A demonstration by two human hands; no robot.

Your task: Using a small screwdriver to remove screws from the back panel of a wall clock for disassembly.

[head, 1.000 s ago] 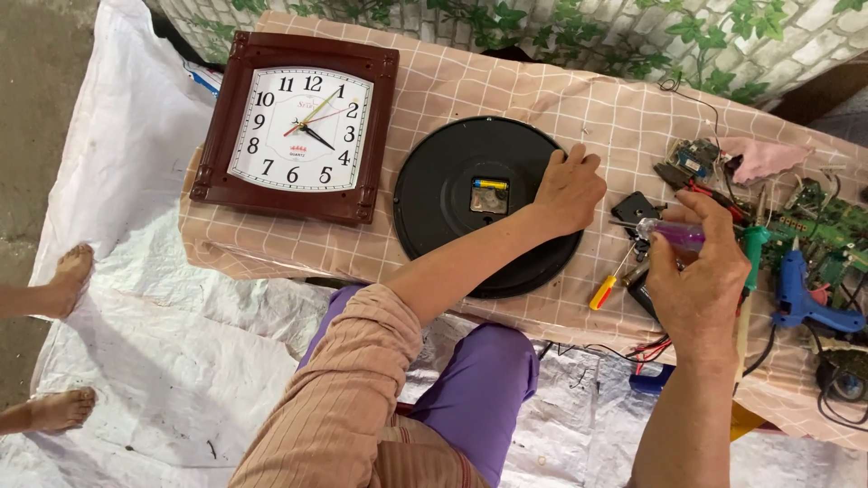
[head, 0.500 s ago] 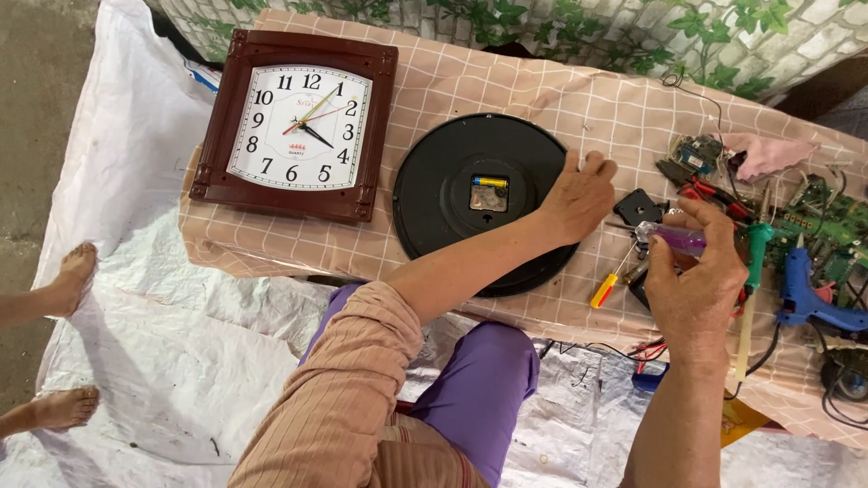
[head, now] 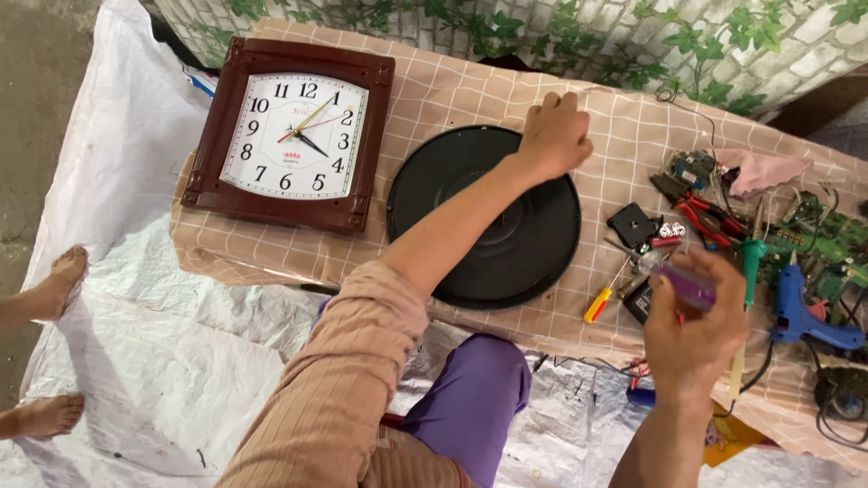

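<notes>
A round black clock back [head: 506,244] lies face down on the checked cloth. My left hand [head: 553,134] rests on its far rim, fingers curled over the edge. My right hand [head: 692,330] hovers near the table's front edge to the right, closed around a purple-handled screwdriver [head: 680,282]. A small black clock movement [head: 631,223] lies on the cloth just beyond the right hand.
A square brown-framed wall clock [head: 291,136] lies at the left. Right side holds a yellow screwdriver [head: 599,304], red pliers [head: 701,217], a blue glue gun [head: 800,312], green circuit boards [head: 827,239] and wires. Another person's bare feet [head: 54,289] are at the left on white sheeting.
My left hand has slid from the disc's right edge up to its far rim. The right hand with the screwdriver stays near the front right. The camera has moved in closer.
</notes>
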